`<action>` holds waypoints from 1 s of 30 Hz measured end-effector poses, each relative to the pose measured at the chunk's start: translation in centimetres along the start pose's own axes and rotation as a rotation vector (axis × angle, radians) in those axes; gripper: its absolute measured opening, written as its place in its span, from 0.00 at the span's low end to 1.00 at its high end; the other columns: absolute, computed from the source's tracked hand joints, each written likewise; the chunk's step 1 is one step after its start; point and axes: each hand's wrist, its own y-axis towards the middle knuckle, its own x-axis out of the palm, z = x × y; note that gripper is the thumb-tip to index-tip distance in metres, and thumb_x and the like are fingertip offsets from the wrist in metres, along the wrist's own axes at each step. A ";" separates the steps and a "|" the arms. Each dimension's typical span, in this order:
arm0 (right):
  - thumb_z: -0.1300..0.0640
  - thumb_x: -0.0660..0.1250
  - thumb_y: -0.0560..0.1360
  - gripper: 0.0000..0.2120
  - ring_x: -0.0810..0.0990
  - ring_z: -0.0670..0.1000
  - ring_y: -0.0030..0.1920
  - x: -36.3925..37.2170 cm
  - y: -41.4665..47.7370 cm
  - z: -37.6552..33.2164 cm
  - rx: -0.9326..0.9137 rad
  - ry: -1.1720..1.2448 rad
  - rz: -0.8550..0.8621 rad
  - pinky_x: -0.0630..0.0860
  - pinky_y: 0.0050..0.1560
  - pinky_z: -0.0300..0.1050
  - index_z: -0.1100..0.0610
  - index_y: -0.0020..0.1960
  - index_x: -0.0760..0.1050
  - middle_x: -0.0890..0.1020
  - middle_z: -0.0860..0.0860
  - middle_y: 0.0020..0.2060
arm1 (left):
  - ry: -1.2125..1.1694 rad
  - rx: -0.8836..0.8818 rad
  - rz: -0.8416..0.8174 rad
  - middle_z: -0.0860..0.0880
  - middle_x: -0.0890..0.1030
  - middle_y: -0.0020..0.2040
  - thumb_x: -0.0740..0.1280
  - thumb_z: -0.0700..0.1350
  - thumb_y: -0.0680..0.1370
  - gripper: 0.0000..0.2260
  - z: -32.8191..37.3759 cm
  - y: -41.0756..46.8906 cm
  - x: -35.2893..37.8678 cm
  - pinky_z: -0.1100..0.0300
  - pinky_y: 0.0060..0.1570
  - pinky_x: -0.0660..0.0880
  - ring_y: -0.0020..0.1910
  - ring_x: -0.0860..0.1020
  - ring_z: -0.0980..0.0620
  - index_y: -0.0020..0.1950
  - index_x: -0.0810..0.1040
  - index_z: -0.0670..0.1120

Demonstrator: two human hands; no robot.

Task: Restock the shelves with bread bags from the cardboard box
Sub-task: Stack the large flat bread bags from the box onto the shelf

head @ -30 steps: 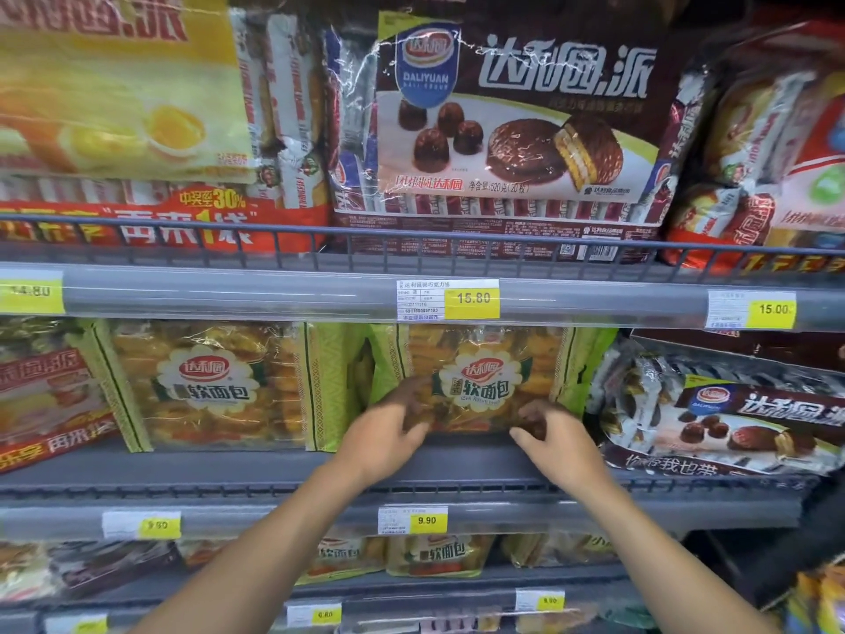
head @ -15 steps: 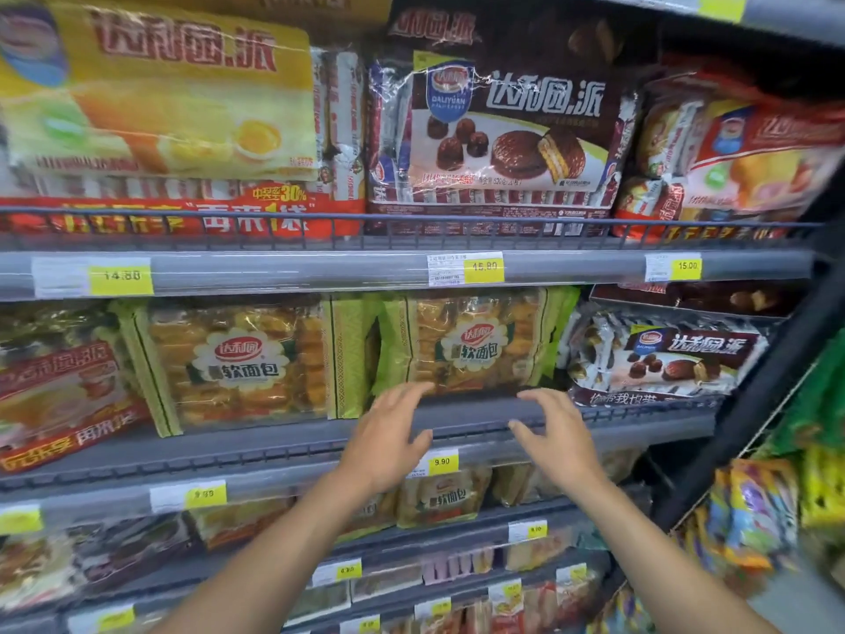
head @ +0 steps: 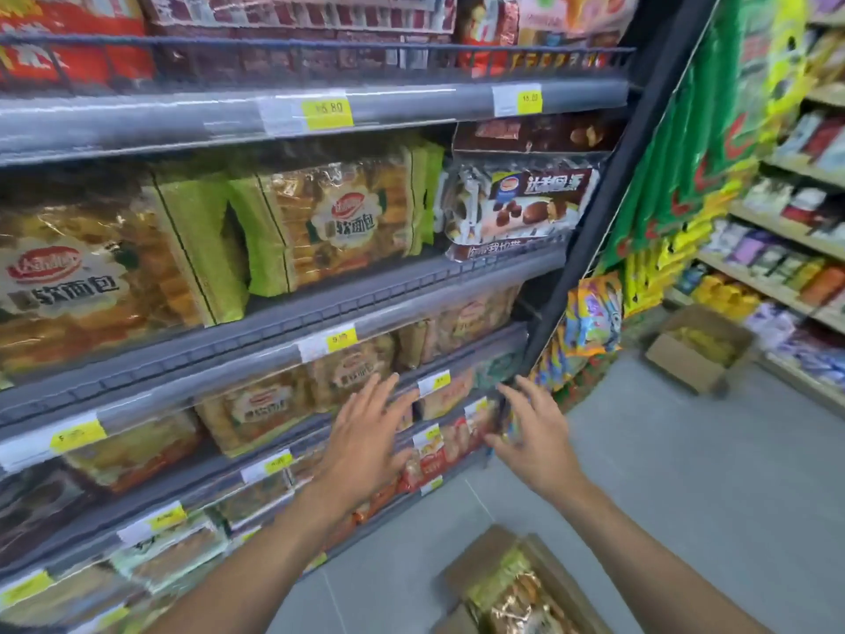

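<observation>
Two green-edged bread bags stand upright on the grey middle shelf (head: 320, 313): one at the left (head: 87, 276), one further right (head: 338, 221). My left hand (head: 366, 441) and my right hand (head: 535, 446) hover in front of the lower shelves, both with fingers spread and holding nothing. On the floor at the bottom lies the open cardboard box (head: 462, 574), with a bread bag (head: 516, 597) inside it, below my right forearm.
Chocolate pie packs (head: 521, 208) sit right of the bread on the same shelf. Smaller bread packs (head: 256, 409) fill the shelves below. A black shelf post (head: 594, 221) ends the unit. Another open carton (head: 695, 350) rests on the grey floor by the far shelving.
Both hands let go of the right bread bag, left standing on the shelf, and dropped away from it. My view swung down and right, bringing the floor and the box into sight.
</observation>
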 end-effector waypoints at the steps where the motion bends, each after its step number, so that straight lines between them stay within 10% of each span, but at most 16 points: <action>1: 0.34 0.61 0.69 0.36 0.68 0.58 0.74 0.3 -1.3 1.6 0.035 0.002 -0.008 0.69 0.70 0.60 0.49 0.74 0.71 0.70 0.54 0.74 | -0.012 0.002 -0.045 0.48 0.57 0.83 0.73 0.56 0.75 0.38 0.7 -0.1 1.5 0.41 0.78 0.60 0.83 0.53 0.44 0.81 0.59 0.56; 7: 0.44 0.75 0.70 0.33 0.68 0.58 0.74 2.6 -9.7 12.2 0.299 -0.036 -0.113 0.68 0.70 0.60 0.48 0.72 0.72 0.69 0.54 0.75 | -0.063 0.109 -0.265 0.43 0.64 0.80 0.75 0.57 0.70 0.41 5.4 -0.4 11.7 0.39 0.72 0.68 0.79 0.63 0.39 0.79 0.61 0.53; 20: 0.55 0.75 0.74 0.29 0.74 0.53 0.67 16.0 -26.3 32.4 1.005 0.290 -0.306 0.70 0.68 0.48 0.53 0.72 0.71 0.73 0.51 0.69 | -0.141 0.170 -0.759 0.52 0.53 0.83 0.66 0.55 0.81 0.34 14.1 -1.3 36.2 0.51 0.71 0.69 0.80 0.60 0.49 0.82 0.54 0.57; 30: 0.59 0.70 0.78 0.23 0.77 0.52 0.56 33.3 -31.1 45.7 1.356 0.502 -0.313 0.78 0.60 0.50 0.55 0.71 0.70 0.78 0.50 0.59 | -0.164 0.090 -0.946 0.50 0.66 0.78 0.66 0.48 0.81 0.28 14.6 -0.7 61.0 0.51 0.67 0.73 0.74 0.68 0.47 0.80 0.61 0.51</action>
